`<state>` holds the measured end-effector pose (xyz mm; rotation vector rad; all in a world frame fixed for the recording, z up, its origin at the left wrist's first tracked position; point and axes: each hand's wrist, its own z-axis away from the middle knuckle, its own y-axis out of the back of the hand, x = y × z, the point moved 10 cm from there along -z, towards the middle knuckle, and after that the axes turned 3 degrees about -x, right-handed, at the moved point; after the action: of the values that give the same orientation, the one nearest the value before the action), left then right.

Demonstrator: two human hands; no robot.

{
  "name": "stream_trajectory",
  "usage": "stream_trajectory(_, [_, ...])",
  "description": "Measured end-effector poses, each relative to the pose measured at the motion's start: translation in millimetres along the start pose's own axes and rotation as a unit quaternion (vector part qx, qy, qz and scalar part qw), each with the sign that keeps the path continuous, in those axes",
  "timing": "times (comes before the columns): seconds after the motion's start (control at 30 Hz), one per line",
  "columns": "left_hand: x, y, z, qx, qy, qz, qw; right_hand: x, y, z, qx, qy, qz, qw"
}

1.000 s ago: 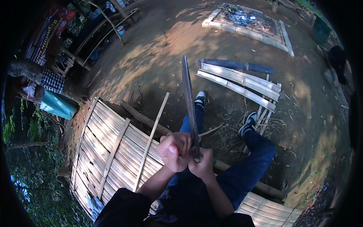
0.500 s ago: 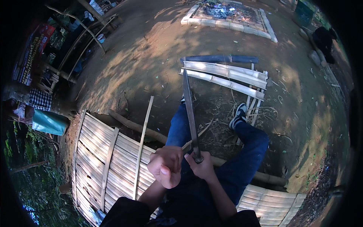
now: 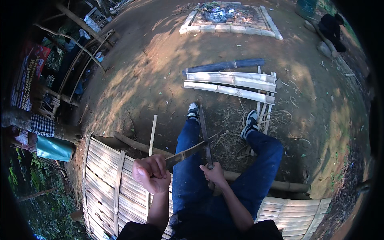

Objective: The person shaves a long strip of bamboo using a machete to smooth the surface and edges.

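My left hand [image 3: 152,173] is closed round the near end of a bamboo strip [image 3: 186,153], which slants away to the right over my left thigh and thins toward its far end. In my right hand [image 3: 215,174] is the handle of a long machete [image 3: 205,132], its dark blade pointing away from me between my legs. Strip and blade cross in the picture a little beyond my right hand; I cannot tell how firmly they touch. My left fingers hide the strip's held end.
I sit on a slatted bamboo platform [image 3: 102,176], where a thin bamboo stick [image 3: 152,136] leans. Split bamboo halves [image 3: 230,91] lie ahead on the dirt, with shavings [image 3: 236,120] by my feet. A brick-edged fire pit [image 3: 224,29] lies farther off; a person [image 3: 331,30] sits far right.
My left hand has moved left, drawing the bamboo strip out into fuller view. The machete now reaches less far ahead in the picture, and its blade crosses the strip. The view has shifted slightly.
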<state>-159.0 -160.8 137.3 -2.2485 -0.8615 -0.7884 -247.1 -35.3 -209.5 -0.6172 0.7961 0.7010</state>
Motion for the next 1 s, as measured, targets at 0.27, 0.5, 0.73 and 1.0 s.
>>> stream_trajectory(0.27, [-12.2,-14.6,-15.8,0.009,0.017,-0.035,0.999,22.9,37.4,-42.2,0.074,0.007,0.049,0.996])
stream_trajectory(0.5, [-9.9,-31.9,-14.4,-0.004,0.004,-0.019,1.0,33.0,42.1,-37.0,0.084,-0.098,-0.053,0.99])
stream_trajectory(0.73, [-8.7,-34.4,1.5,-0.018,0.002,0.01,1.0,-37.3,29.3,-6.7,0.08,0.183,0.13,0.971])
stream_trajectory(1.0, [1.3,-26.2,16.6,-0.05,0.015,0.023,0.998,-85.4,-24.6,35.6,-0.021,0.308,0.12,0.944])
